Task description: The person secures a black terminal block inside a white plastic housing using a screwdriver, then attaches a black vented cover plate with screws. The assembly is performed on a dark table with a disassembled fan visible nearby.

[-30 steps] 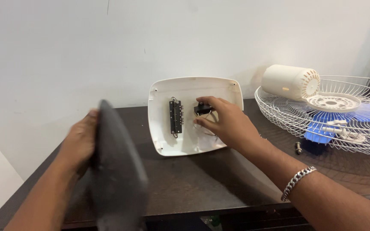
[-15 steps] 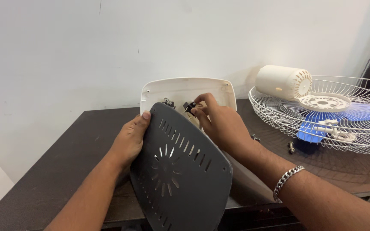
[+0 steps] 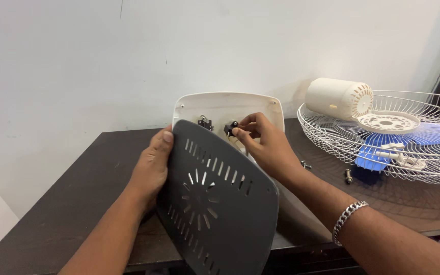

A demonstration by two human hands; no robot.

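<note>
A dark wooden desk (image 3: 77, 203) is being viewed from above, set against a plain white wall (image 3: 103, 61). On its right side a white wire fan guard (image 3: 423, 147) is lying flat with a blue fan blade (image 3: 373, 155) showing through it, and a white cylindrical motor cover (image 3: 338, 98) is resting at the guard's far edge. Two small screws (image 3: 306, 164) are lying loose on the desk nearby, apparently set aside to keep them within reach.

Nearer the centre, a white base shell (image 3: 230, 104) is being propped up on edge with its open inside facing the viewer. In front of it a grey vented base plate (image 3: 217, 203) is being held tilted by the left hand (image 3: 151, 165), its grip closed around the plate's upper left edge, seemingly so the shell's inside is being kept exposed. The right hand (image 3: 266, 145), a chain bracelet (image 3: 349, 219) at its wrist, is reaching over the plate; its fingertips (image 3: 238, 131) are being pinched shut on a small black switch part (image 3: 229, 127) mounted inside the shell, beside a second small black fitting (image 3: 204, 122)
</note>
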